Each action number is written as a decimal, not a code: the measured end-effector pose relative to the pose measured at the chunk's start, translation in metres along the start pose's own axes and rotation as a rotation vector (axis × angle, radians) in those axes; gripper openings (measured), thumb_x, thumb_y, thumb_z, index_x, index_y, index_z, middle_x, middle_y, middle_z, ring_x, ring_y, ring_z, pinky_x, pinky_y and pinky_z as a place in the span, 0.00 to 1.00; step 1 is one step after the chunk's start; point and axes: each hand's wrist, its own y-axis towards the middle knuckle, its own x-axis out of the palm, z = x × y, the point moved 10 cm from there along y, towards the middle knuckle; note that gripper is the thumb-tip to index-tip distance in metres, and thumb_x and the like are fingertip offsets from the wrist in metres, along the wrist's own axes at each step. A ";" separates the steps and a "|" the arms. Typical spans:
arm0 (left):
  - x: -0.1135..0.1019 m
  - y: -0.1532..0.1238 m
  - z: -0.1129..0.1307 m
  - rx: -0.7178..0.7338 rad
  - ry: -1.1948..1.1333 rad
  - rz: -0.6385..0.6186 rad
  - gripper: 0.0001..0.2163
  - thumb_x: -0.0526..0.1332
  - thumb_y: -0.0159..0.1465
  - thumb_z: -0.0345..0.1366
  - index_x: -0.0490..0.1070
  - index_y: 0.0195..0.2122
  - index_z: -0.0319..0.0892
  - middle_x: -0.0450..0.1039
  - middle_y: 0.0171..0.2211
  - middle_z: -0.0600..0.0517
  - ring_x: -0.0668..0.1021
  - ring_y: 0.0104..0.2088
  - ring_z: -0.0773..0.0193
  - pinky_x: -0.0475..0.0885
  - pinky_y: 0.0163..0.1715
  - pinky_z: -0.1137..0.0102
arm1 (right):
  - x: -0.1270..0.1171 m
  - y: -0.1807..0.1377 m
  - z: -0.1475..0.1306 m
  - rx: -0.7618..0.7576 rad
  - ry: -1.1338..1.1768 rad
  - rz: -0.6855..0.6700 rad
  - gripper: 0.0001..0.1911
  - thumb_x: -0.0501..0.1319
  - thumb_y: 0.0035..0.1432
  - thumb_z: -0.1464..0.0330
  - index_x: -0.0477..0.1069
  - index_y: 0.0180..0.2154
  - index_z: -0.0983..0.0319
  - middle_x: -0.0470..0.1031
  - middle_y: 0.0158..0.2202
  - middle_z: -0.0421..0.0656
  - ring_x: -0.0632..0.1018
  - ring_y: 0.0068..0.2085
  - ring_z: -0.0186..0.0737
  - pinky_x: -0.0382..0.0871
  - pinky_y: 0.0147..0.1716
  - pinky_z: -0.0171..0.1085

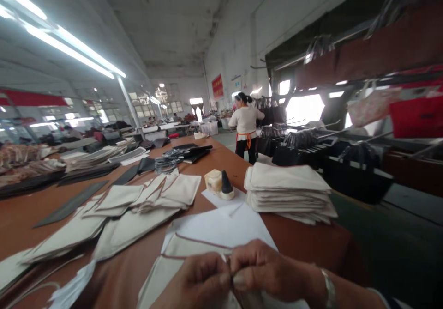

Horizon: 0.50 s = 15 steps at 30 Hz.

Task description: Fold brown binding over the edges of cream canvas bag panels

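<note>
A cream fabric piece (pixel 169 268) with thin brown edging lies in front of me, partly over white paper (pixel 218 228). My left hand (pixel 199 279) is closed in a pinch at the fabric's brown-trimmed edge. Against it, fingertips almost touching, my right hand (pixel 261 267) pinches the same edge; its wrist carries a bracelet (pixel 328 288). A tiny pale bit shows between the two hands, too small to name. My fingers hide most of the spot they grip. Beyond the paper stand a cream-coloured block (pixel 213 179) and a black-topped small container (pixel 226 185).
A neat stack of cream fabric pieces (pixel 289 191) sits at the right table edge. More cream pieces (pixel 138 216) spread over the brown table (pixel 128 272) at left. A person (pixel 246 119) stands beyond, near racks of dark bags (pixel 297 156).
</note>
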 end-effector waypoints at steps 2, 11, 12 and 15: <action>0.004 -0.004 0.003 0.003 0.017 -0.043 0.21 0.67 0.59 0.52 0.68 0.31 0.37 0.61 0.26 0.55 0.61 0.28 0.70 0.54 0.28 0.73 | 0.002 -0.004 -0.009 -0.036 -0.066 -0.024 0.14 0.62 0.55 0.61 0.68 0.30 0.67 0.64 0.26 0.39 0.62 0.29 0.30 0.56 0.29 0.31; 0.006 -0.009 0.003 -0.016 0.006 -0.110 0.19 0.67 0.61 0.50 0.67 0.32 0.37 0.61 0.27 0.55 0.60 0.27 0.72 0.52 0.25 0.76 | 0.007 -0.002 -0.018 -0.061 -0.158 -0.039 0.11 0.58 0.58 0.64 0.66 0.31 0.66 0.67 0.29 0.41 0.65 0.31 0.33 0.61 0.32 0.34; 0.005 -0.009 0.004 -0.011 0.022 -0.101 0.20 0.67 0.60 0.51 0.67 0.32 0.37 0.61 0.26 0.56 0.59 0.26 0.72 0.52 0.25 0.76 | 0.007 -0.002 -0.019 -0.062 -0.179 -0.022 0.10 0.58 0.58 0.64 0.67 0.31 0.66 0.67 0.29 0.41 0.66 0.31 0.33 0.61 0.32 0.33; 0.002 -0.009 0.004 0.008 0.090 -0.051 0.20 0.66 0.61 0.51 0.67 0.32 0.37 0.62 0.26 0.56 0.60 0.26 0.72 0.53 0.24 0.76 | 0.007 -0.003 -0.024 -0.077 -0.240 0.021 0.11 0.60 0.57 0.63 0.65 0.34 0.65 0.66 0.28 0.38 0.64 0.28 0.31 0.58 0.28 0.31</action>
